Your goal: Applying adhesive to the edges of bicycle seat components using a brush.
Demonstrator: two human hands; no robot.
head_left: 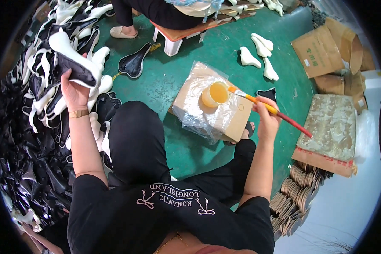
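Observation:
My left hand grips a bicycle saddle with a white padded side and a black shell, raised beside the saddle heap at the left. In my right hand is a paintbrush with a red and yellow handle. Its bristles are just right of the rim of a tub of yellowish liquid. This tub stands on a cardboard box partly covered with clear plastic film, in front of my knees.
Black and white saddle parts pile up along the left. One black saddle shell and several white pads lie on the green floor. Ahead, another person sits near a low stool. Cartons line the right side.

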